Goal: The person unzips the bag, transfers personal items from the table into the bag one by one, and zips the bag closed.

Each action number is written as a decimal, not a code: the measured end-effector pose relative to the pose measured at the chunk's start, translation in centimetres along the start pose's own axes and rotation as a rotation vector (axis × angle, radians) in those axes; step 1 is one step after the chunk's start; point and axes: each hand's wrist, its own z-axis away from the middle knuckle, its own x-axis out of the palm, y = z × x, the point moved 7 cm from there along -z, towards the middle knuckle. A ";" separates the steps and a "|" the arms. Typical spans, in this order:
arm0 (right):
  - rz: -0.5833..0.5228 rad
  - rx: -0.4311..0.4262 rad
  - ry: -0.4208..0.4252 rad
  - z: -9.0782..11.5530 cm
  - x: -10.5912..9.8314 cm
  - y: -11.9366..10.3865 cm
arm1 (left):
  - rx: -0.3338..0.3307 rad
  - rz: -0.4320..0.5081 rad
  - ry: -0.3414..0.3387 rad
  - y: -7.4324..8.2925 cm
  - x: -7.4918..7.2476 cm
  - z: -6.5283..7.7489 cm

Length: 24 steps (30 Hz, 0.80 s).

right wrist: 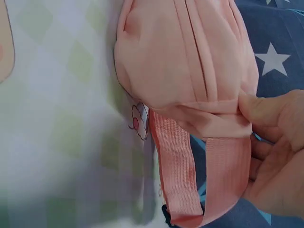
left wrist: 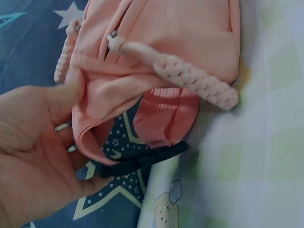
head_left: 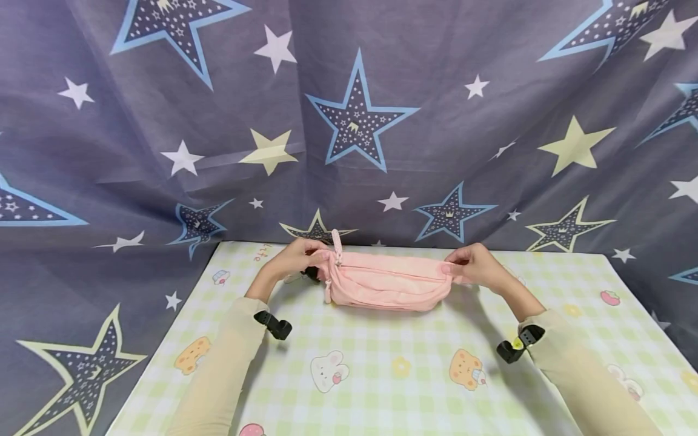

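A pink waist bag (head_left: 389,281) is held up by both ends near the back edge of the table. My left hand (head_left: 297,257) pinches its left end, thumb on the front side. In the left wrist view a braided zipper pull (left wrist: 194,78) dangles across the bag, and a looped strap with a black buckle (left wrist: 145,159) hangs below the left hand. My right hand (head_left: 477,266) grips the other end. A ribbed pink strap (right wrist: 228,175) loops down beside the right hand in the right wrist view. The bag's back is hidden.
The table wears a green-and-white checked cloth (head_left: 376,393) printed with cartoon animals. A dark curtain with stars (head_left: 218,133) hangs right behind the table's back edge. Each sleeve carries a black wrist camera (head_left: 275,325).
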 end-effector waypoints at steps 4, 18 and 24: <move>-0.010 0.040 0.071 0.1 -0.1 0.2 | 0.026 0.004 -0.083 0.8 0.7 0.5; 0.001 0.133 0.219 0.1 -3.6 -2.9 | -0.033 0.052 0.079 4.4 0.2 -0.1; -0.015 0.119 0.197 -0.7 -4.8 -4.5 | -0.107 0.168 0.201 5.7 -1.4 -0.4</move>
